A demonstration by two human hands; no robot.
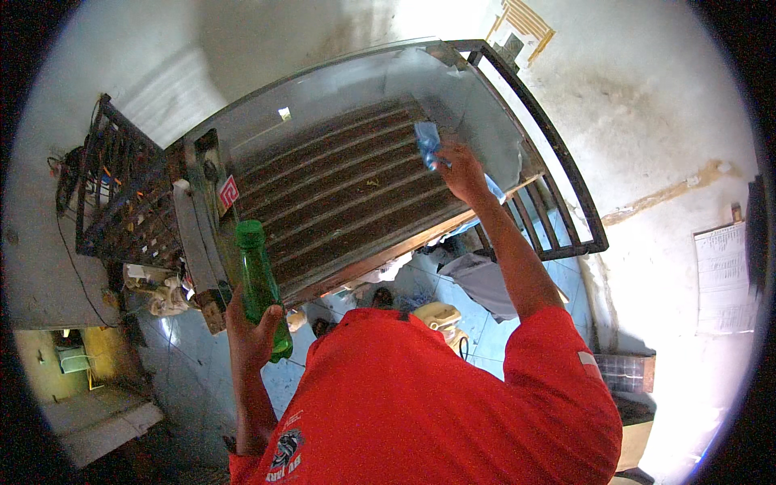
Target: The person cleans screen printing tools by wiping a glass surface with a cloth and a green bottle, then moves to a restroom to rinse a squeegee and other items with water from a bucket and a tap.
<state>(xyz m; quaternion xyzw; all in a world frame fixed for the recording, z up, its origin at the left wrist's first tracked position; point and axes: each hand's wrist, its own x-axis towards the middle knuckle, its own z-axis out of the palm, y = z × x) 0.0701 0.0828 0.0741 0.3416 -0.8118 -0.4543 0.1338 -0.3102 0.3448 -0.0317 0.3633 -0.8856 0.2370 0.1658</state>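
Note:
My left hand (252, 327) is closed around the lower part of a green plastic bottle (255, 271), held upright with its green cap on top. The bottle is in front of the left end of a dark slatted wooden piece (339, 190) that looks covered by a clear, glossy sheet. My right hand (461, 171) is closed on a crumpled blue cloth (426, 139). It reaches out over the right part of the sheet. Whether the cloth touches the sheet I cannot tell. A greyish, smeared sheen (477, 105) lies near the cloth.
A dark rail frame (558, 145) edges the right end. At left stands a dark rack (129, 186) with cables. Below are blue floor tiles (485, 323), a grey cloth (481, 283) and a yellowish object (436, 315). A paper sheet (726, 275) hangs on the right wall.

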